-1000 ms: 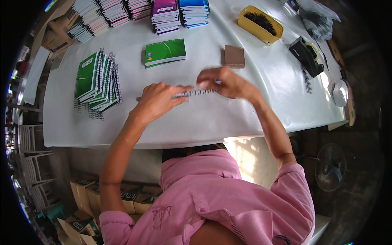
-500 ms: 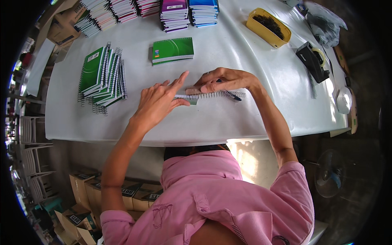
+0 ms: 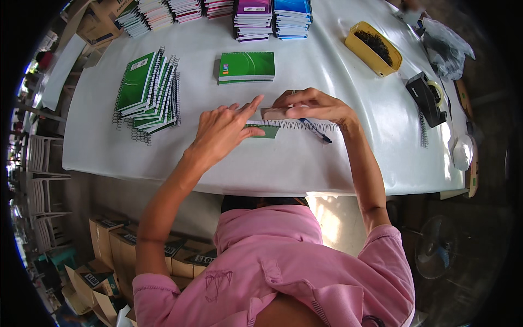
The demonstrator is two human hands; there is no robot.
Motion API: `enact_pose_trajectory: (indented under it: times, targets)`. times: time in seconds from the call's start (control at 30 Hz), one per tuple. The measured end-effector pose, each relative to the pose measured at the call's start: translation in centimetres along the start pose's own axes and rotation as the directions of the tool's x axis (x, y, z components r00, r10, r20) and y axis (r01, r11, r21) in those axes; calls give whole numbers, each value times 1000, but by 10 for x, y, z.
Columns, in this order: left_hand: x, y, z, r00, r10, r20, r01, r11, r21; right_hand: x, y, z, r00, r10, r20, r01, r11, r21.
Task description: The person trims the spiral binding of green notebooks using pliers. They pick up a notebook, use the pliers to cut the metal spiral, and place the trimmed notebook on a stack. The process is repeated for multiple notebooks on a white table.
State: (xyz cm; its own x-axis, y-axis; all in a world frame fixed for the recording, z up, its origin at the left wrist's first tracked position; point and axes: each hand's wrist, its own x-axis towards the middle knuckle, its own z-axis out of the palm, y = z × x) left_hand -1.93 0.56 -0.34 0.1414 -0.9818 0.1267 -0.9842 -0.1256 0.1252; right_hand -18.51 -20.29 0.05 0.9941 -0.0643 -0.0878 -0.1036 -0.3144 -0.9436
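A small green notebook lies partly hidden between my hands near the table's front edge. My left hand holds it at its left part, thumb on the green cover, index finger stretched away. Along its spine runs a dark wire spiral, reaching out past the notebook's right end. My right hand is just beyond the spiral, its fingers closed on a pale brown, block-like piece against the notebook's back side; its kind is unclear. A dark pen lies under the spiral, by my right wrist.
Fanned green spiral notebooks lie at left, and more green notebooks lie ahead. Purple and blue stacks stand at the back. At right are a yellow tub of dark bits and a tape dispenser.
The whole view has shifted, so the table things appear farther right. More of the green cover shows beside my left thumb. Both hands stay at the notebook.
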Motion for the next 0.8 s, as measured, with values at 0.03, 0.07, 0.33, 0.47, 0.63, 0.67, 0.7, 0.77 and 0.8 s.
enact_pose_trajectory:
  times: [0.03, 0.07, 0.33, 0.47, 0.63, 0.67, 0.7, 0.77, 0.8]
  targets:
    - [-1, -3, -1, 1000, 0, -30, 0, 1000, 1, -2, 3, 1, 999, 4, -38, 3, 986, 165]
    - [-1, -6, -1, 998, -1, -60, 1, 1000, 2, -8, 7, 1, 997, 14, -75, 11, 946, 325]
    - [1, -6, -6, 999, -51, -1, 51, 996, -72, -7, -8, -2, 992, -102, -74, 123, 913, 388]
    - [-3, -9, -3, 999, -42, -16, 41, 998, -43, 10, 0, 1, 999, 46, 6, -46, 999, 11]
    - [1, -8, -13, 994, -99, 37, 103, 984, -148, 18, -12, 1, 992, 129, 11, -124, 969, -213]
    - [-1, -11, -4, 997, -73, -12, 70, 979, -190, 16, -4, 1, 998, 59, 36, -60, 998, 25]
    - [-2, -14, -2, 997, -51, -66, 35, 973, -228, 14, -1, -1, 999, -20, 45, 7, 965, 260]
    - [0, -19, -4, 988, -87, -130, 30, 922, -386, 14, 3, -3, 988, -152, 35, 104, 811, 576]
    - [0, -19, -3, 981, -112, -157, 27, 885, -465, 18, 0, -2, 997, -58, 55, 38, 950, 309]
